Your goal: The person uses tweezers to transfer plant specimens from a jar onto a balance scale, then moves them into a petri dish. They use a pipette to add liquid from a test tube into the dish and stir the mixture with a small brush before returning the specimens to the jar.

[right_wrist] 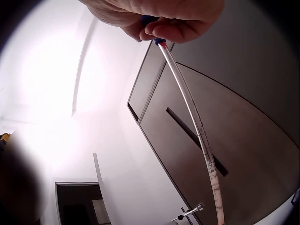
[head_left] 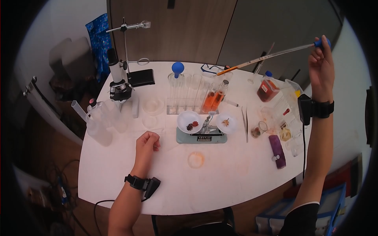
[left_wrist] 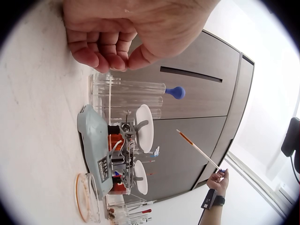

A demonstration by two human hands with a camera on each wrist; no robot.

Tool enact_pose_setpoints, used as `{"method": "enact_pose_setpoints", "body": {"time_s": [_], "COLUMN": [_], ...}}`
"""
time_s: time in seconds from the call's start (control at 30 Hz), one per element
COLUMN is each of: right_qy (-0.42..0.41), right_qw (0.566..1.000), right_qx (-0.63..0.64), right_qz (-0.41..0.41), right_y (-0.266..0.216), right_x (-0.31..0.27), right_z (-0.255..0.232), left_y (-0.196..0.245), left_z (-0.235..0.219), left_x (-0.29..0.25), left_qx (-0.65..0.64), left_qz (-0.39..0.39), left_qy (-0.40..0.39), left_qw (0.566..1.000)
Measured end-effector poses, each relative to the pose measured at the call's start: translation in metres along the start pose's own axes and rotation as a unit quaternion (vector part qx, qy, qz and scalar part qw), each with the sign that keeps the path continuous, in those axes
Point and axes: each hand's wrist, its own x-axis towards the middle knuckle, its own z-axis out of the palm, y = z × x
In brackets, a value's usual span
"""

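High at the right of the head view, my right hand point(head_left: 322, 70) pinches the blue rubber bulb point(head_left: 323, 42) of a long glass pipette point(head_left: 275, 53). The pipette slants down to the left, its tip end filled with orange liquid point(head_left: 230, 70). In the right wrist view, fingers wrap the bulb and the glass tube point(right_wrist: 187, 98) runs down from it. My left hand point(head_left: 147, 146) rests by the table, fingers loosely curled with nothing seen in them; the left wrist view shows thumb and fingertips close together. Just right of it stands a balance point(head_left: 201, 138) with two white pans.
Behind the balance, a test-tube rack point(head_left: 185, 110) holds clear tubes and orange-filled ones point(head_left: 212, 100). A microscope point(head_left: 118, 78) and iron stand point(head_left: 141, 78) stand back left, plastic bottles point(head_left: 100, 122) at left. A petri dish point(head_left: 195, 160), tweezers point(head_left: 246, 126) and purple roll point(head_left: 277, 151) lie forward.
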Motion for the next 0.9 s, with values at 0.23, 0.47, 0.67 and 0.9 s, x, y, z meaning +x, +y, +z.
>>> {"method": "enact_pose_setpoints", "body": {"time_s": [0.23,0.47,0.67,0.9], "right_qy": [0.037,0.047,0.052,0.050], "right_qw": [0.999,0.998,0.998,0.997], "right_qx": [-0.014,-0.025,-0.038,-0.053], "right_qz": [0.002,0.011,0.010,0.018], "right_y": [0.029,0.046,0.052,0.057], "right_x": [0.024,0.032,0.031,0.026], "right_z": [-0.006,-0.015,-0.017,-0.010], "left_y": [0.001,0.004,0.002,0.002], "left_z": [0.001,0.003,0.001,0.001], "left_x": [0.000,-0.002,-0.001,-0.002], "left_qx": [-0.005,-0.008,-0.017,-0.012], "left_qz": [-0.011,-0.015,-0.021,-0.017], "left_qy": [0.001,0.002,-0.001,0.000], "left_qw": [1.000,1.000,1.000,1.000]}}
